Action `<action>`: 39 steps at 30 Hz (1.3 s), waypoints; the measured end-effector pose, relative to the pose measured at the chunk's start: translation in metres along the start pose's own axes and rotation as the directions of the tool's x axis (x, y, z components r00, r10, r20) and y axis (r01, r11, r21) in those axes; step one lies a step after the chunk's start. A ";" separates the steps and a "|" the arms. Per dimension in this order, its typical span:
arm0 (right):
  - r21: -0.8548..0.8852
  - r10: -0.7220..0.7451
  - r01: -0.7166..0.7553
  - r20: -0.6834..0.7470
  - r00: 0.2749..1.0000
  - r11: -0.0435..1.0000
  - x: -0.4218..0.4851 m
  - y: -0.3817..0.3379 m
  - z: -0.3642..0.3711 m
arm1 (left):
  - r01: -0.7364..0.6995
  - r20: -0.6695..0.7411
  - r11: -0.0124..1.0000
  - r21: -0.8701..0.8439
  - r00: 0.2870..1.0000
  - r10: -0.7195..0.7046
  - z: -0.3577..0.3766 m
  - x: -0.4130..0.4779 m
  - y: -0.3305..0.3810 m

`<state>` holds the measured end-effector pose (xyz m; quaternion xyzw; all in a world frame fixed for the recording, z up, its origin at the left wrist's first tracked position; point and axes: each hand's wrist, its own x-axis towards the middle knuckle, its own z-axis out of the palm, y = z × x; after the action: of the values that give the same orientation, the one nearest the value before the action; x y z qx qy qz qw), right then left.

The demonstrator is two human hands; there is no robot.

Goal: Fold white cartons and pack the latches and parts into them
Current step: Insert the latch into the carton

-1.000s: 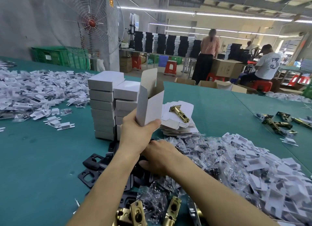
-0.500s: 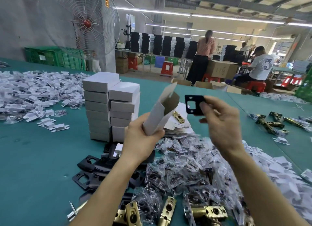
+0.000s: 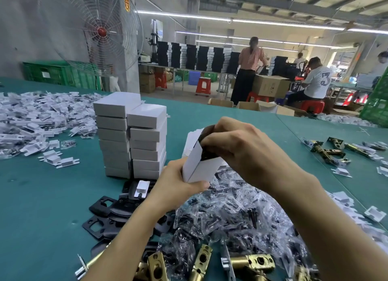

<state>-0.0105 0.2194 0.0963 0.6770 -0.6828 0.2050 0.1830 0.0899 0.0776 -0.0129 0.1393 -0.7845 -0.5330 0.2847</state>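
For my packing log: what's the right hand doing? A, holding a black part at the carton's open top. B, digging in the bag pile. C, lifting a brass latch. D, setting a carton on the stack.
A: the right hand is at the open top of the carton, which the left hand holds, and its fingers curl on a black part there.

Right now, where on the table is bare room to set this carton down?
Bare table lies left of the carton stacks and black plates. Another strip lies between the right hand and the brass latches. Crowded: the bagged parts in front.
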 end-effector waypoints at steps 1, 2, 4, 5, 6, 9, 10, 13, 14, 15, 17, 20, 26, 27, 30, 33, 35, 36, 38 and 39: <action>0.023 0.014 -0.015 0.029 0.999 1.000 0.002 0.000 0.002 | 0.024 0.020 1.000 -0.006 1.000 -0.024 0.000 0.000 0.000; 0.039 0.023 -0.025 0.063 0.998 0.999 0.004 0.001 0.004 | 0.041 0.035 0.999 -0.001 0.999 -0.041 -0.001 0.000 0.000; 0.064 0.026 -0.034 0.120 0.992 0.997 0.008 0.002 0.004 | 0.053 0.063 0.998 0.016 0.997 -0.054 -0.001 0.000 0.000; 0.075 0.021 -0.032 0.146 0.989 0.997 0.011 0.002 0.004 | 0.055 0.078 0.998 0.017 0.995 -0.056 -0.001 0.000 -0.001; 0.076 0.014 -0.028 0.174 0.985 0.997 0.013 0.003 0.004 | 0.059 0.090 0.998 0.014 0.994 -0.060 0.000 0.000 -0.001; 0.048 0.050 -0.060 0.195 0.980 0.997 0.014 0.006 0.004 | 0.083 0.096 0.997 -0.010 0.992 -0.082 0.001 -0.001 -0.002; 0.057 0.087 -0.096 0.139 0.986 0.994 0.012 0.008 0.005 | 0.088 0.096 0.996 -0.033 0.992 -0.085 0.000 -0.002 -0.002; 0.173 0.250 -0.215 -0.219 0.943 0.961 -0.002 0.014 0.006 | 0.092 0.107 0.987 -0.133 0.991 -0.078 -0.003 -0.003 0.003; 0.269 0.320 -0.245 -0.284 0.904 0.931 -0.008 0.018 0.006 | 0.095 0.117 0.981 -0.172 0.990 -0.075 -0.003 -0.004 0.005; 0.392 0.395 -0.272 -0.278 0.876 0.879 -0.015 0.021 0.007 | 0.097 0.131 0.974 -0.205 0.989 -0.071 -0.003 -0.004 0.007; 0.635 0.475 -0.296 -0.127 0.871 0.713 -0.026 0.024 0.011 | 0.103 0.175 0.964 -0.246 0.983 -0.061 -0.002 -0.006 0.010; 0.792 0.434 -0.260 -0.007 0.901 0.553 -0.043 0.024 0.026 | 0.146 0.251 0.954 -0.264 0.965 -0.078 0.000 -0.008 0.011; 0.785 0.447 -0.307 0.042 0.893 0.538 -0.071 0.031 0.058 | 0.118 0.305 0.992 -0.035 0.947 -0.102 0.012 -0.011 0.002; 0.759 0.444 -0.319 0.044 0.895 0.568 -0.074 0.032 0.060 | 0.076 0.287 0.997 0.006 0.955 -0.075 0.013 -0.011 0.002; 0.768 0.460 -0.334 0.057 0.886 0.547 -0.079 0.036 0.063 | -0.032 0.107 0.999 0.000 0.994 0.032 0.012 -0.008 0.004; 0.763 0.460 -0.341 0.065 0.886 0.549 -0.078 0.037 0.063 | -0.164 -0.078 0.971 -0.173 0.985 0.152 0.011 -0.006 0.006; 0.719 0.432 -0.353 0.081 0.898 0.598 -0.076 0.036 0.065 | -0.210 -0.090 0.955 -0.210 0.977 0.196 0.011 -0.007 0.007; 0.688 0.415 -0.360 0.093 0.905 0.630 -0.075 0.035 0.066 | -0.205 -0.077 0.954 -0.220 0.978 0.193 0.011 -0.008 0.008; 0.650 0.389 -0.366 0.116 0.914 0.666 -0.071 0.031 0.068 | -0.161 -0.047 0.954 -0.252 0.987 0.154 0.011 -0.010 0.008; 0.650 0.381 -0.363 0.122 0.917 0.667 -0.070 0.030 0.068 | -0.134 -0.032 0.956 -0.261 0.991 0.130 0.011 -0.011 0.008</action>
<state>-0.0377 0.2432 0.0003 0.5410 -0.6866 0.4740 -0.1055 0.0924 0.0944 -0.0122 0.0518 -0.7125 -0.6109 0.3413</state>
